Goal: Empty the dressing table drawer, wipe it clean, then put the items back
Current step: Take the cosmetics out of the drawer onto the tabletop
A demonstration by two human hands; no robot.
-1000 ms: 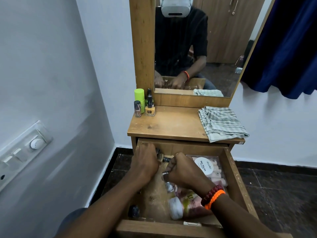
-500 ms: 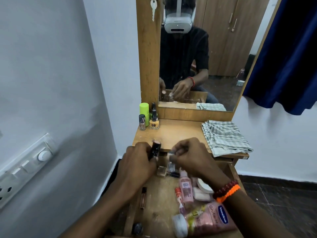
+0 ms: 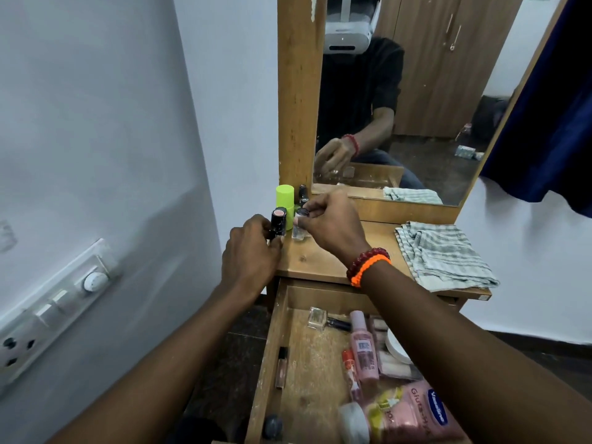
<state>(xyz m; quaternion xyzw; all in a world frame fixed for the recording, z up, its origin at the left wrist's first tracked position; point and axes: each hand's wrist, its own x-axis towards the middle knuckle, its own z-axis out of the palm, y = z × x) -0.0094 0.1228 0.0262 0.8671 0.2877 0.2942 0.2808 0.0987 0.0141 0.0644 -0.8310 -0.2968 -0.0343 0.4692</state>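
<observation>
- Left hand (image 3: pixel 253 248) at the left front edge of the bench (image 3: pixel 323 261), fingers (image 3: pixel 261 224) curled round a dark tube (image 3: pixel 278 221); tube upright, long axis vertical, pale cap end up, base seemingly just at the surface.
- Right hand (image 3: pixel 333 224) just beside it, fingers (image 3: pixel 312 208) pinching the dark cap of a small clear bottle (image 3: pixel 300 227); bottle upright, base apparently on the wood, in front of the green container (image 3: pixel 285 200) near the mirror frame (image 3: pixel 299 91).
- Both items side by side, close but apart; set-down spot directly beneath each hand, so next move probably release, straight up and away.
- Drawer (image 3: pixel 307 373) pulled out below and toward the person, not yet emptied: pink bottles, a lotion tube (image 3: pixel 413 411), a clear bottle (image 3: pixel 318 318) lying on its side.
- Folded cloth (image 3: pixel 445 254) on the right of the bench, well apart from both hands.
</observation>
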